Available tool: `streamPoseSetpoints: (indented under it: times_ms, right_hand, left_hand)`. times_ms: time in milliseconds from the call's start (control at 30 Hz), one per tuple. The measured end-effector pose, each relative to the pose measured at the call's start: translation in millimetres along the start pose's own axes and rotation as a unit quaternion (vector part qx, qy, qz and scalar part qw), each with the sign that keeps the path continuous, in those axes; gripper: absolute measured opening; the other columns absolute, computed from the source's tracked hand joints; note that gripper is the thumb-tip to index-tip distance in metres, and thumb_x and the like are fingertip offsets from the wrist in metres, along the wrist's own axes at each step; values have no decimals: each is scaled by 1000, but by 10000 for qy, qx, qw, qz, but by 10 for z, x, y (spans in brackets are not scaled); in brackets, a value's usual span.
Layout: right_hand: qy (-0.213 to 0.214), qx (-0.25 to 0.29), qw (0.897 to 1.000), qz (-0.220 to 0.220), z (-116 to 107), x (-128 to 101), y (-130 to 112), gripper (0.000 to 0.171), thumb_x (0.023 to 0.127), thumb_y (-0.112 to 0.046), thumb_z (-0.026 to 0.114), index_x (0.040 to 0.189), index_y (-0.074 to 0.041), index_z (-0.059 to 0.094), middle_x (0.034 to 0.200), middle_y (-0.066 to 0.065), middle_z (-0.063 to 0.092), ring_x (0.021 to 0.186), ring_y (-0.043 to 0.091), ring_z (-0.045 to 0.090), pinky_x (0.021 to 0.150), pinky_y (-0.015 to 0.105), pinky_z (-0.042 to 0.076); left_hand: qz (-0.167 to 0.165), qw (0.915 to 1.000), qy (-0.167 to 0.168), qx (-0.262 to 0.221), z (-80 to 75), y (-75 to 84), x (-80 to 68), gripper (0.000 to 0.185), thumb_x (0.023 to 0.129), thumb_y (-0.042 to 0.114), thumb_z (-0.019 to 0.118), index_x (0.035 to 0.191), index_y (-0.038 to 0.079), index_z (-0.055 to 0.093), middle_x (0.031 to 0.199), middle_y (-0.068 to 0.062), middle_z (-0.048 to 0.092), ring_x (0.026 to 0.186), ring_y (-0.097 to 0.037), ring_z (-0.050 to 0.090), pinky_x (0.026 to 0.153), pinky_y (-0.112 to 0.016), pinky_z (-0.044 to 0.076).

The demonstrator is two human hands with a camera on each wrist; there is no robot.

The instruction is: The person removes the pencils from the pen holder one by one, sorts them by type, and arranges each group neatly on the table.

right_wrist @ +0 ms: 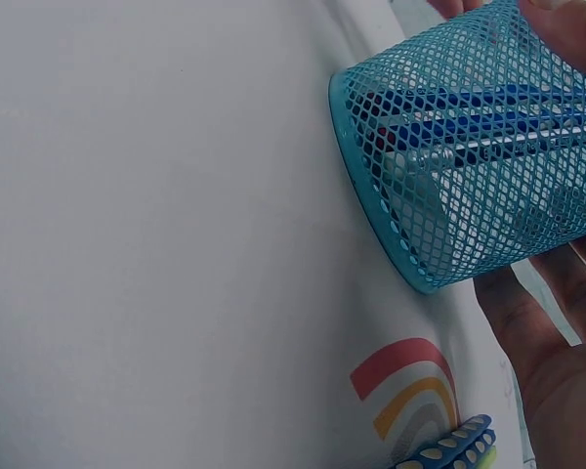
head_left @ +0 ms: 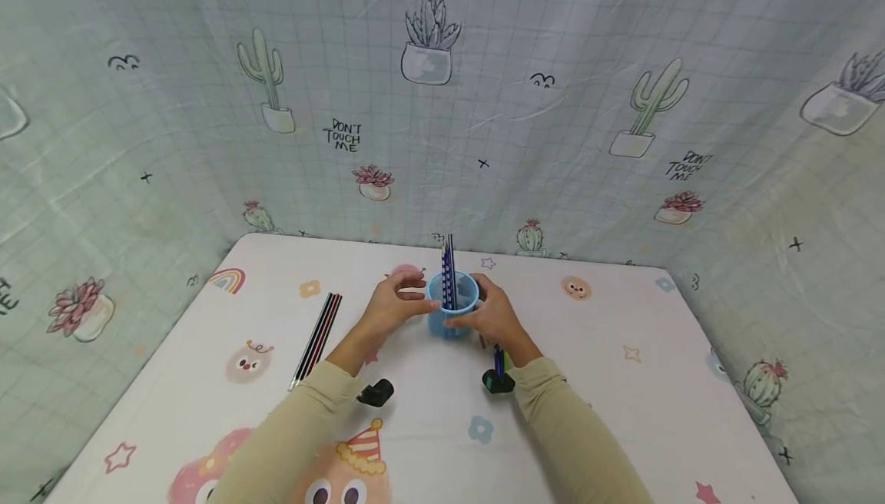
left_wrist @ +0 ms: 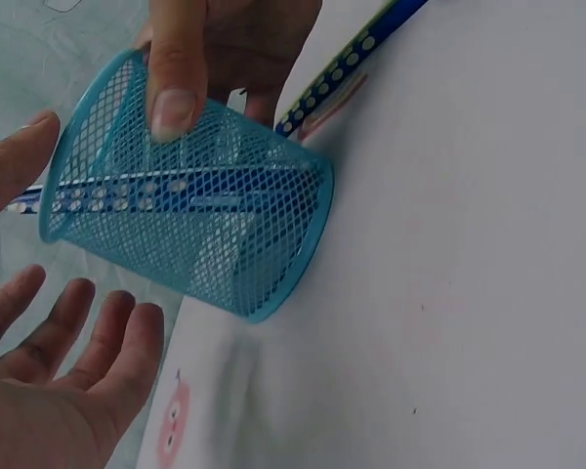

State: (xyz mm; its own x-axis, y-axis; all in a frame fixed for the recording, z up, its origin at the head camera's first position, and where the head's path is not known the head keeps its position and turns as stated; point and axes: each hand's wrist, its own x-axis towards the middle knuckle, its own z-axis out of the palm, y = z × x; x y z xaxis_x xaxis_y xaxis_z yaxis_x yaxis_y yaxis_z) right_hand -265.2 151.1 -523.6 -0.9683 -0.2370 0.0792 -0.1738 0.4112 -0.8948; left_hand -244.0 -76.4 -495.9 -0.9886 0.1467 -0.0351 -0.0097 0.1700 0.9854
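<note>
A light-blue mesh pencil cup point(head_left: 448, 325) stands upright on the table in the head view. Blue pencils with white dots point(head_left: 449, 281) rise out of it, and their lower ends show through the mesh. My right hand point(head_left: 496, 316) holds the cup, its thumb point(left_wrist: 176, 93) across the near side and its fingers around the far side. On the opposite side, my left hand point(head_left: 396, 308) is spread beside the cup, thumb near the rim. In the left wrist view, the left fingers point(left_wrist: 78, 337) stand apart from the mesh.
Several dark pencils point(head_left: 318, 339) lie side by side on the left of the table point(head_left: 588, 427). Blue dotted pencils point(head_left: 499, 358) lie by my right wrist, partly hidden. Small black objects point(head_left: 376, 392) appear beside both wrists. A patterned curtain point(head_left: 477, 127) hangs behind the table.
</note>
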Motion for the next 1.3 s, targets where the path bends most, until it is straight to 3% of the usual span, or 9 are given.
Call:
streamPoseSetpoints:
  times_ms: [367,867,1133,1300]
  right_hand:
    - [-18,120,9997,-194,13,-12,21,87,74,-22,97,147,-14,51,145,9,62,138,31,57,120,54,44]
    - [-116,-60,9999,-7,-10,-28,-68,90,73,-27,97,148,-14,50,146,9,61,137,34,57,117,55,47]
    - [-456,584,9971,193,-193,-45,-140,82,74,-6,93,146,-11,54,144,13,62,137,37,58,115,55,49]
    - [-513,566,9969,205,-374,-16,-226,69,81,3,81,144,-8,56,146,15,60,134,38,60,108,52,55]
  left_hand:
    - [183,9996,-223,20,250,-48,45,89,81,28,91,156,17,45,158,-11,50,150,-39,43,120,-63,40]
    - [313,9992,-167,187,272,-73,69,86,82,30,91,155,19,47,152,-8,59,148,-38,48,120,-62,40]
    - [298,9990,-186,264,285,-74,70,86,82,31,91,155,21,47,152,-6,59,148,-36,48,120,-59,42]
    - [258,9990,-155,343,290,-76,71,87,81,33,91,155,22,46,154,-7,57,149,-36,47,120,-61,41]
